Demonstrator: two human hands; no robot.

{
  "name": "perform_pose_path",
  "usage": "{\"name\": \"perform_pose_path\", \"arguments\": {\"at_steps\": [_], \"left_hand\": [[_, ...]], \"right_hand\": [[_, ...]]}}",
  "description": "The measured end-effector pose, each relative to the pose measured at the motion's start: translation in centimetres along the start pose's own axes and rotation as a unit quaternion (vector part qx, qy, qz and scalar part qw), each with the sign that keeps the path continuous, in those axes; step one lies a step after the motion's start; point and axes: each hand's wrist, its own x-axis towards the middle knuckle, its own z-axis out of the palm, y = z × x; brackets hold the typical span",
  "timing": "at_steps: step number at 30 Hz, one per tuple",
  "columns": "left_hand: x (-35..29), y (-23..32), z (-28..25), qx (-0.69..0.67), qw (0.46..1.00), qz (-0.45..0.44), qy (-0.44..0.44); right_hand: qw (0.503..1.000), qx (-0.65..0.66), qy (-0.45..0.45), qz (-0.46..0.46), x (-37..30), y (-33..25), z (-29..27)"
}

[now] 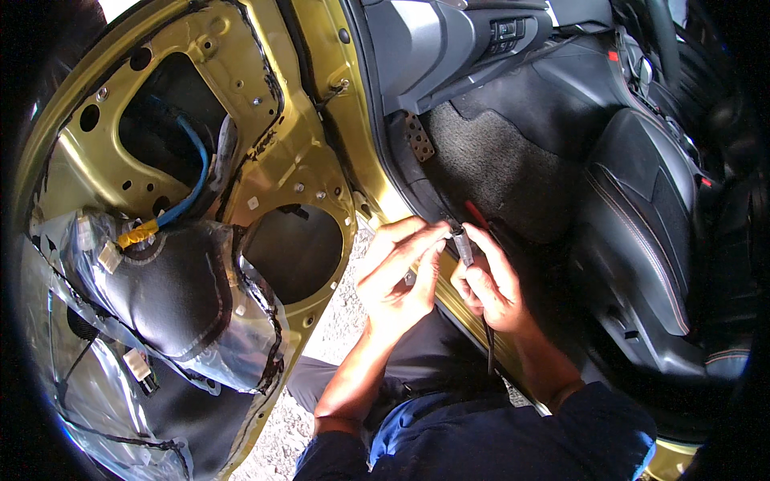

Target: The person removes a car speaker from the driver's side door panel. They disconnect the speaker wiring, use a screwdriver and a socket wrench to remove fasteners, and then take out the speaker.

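Note:
My two hands meet in front of me above the gold door sill. Between my right hand's (pixel 495 282) thumb and fingers is a short grey, tube-like piece (pixel 463 247); I cannot tell its exact kind. A thin dark cable (pixel 491 349) hangs down below this hand. The fingertips of my left hand (pixel 403 274) are pinched at the upper end of the grey piece, where a small dark part shows. What those fingertips hold is mostly hidden. Just beyond them lies a thin red item (pixel 476 212), partly covered by my right fingers.
On the left stands the stripped gold car door (pixel 233 180), with a blue cable (pixel 195 152), a white connector (pixel 111 256) and loose clear plastic sheeting (pixel 204 365). At right are a black seat (pixel 634 232), a grey floor mat (pixel 497 152) and a metal footrest (pixel 418 136). Gravel (pixel 281 433) lies below.

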Motion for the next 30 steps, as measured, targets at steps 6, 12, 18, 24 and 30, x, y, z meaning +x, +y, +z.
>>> {"name": "perform_pose_path", "arguments": {"at_steps": [6, 12, 18, 24, 30], "left_hand": [[0.2, 0.2, -1.0, -0.07, 0.996, -0.049, -0.037], [0.4, 0.9, -1.6, -0.075, 0.991, -0.083, -0.073], [0.7, 1.6, -1.3, -0.05, 0.995, -0.034, -0.079], [1.3, 2.7, -1.3, -0.012, 0.996, -0.048, -0.071], [1.6, 2.9, -1.0, -0.015, 0.997, -0.062, -0.053]], "right_hand": [[1.0, 0.014, 0.012, -0.022, 0.1, 0.5, 0.4], [0.999, 0.044, 0.027, 0.014, 0.2, -0.8, 0.7], [0.998, -0.003, -0.027, -0.057, 1.0, -0.6, 0.7], [0.997, 0.04, -0.008, -0.071, 0.9, -0.1, 1.0], [0.994, 0.08, -0.015, -0.068, 1.3, -0.1, 1.0]]}}
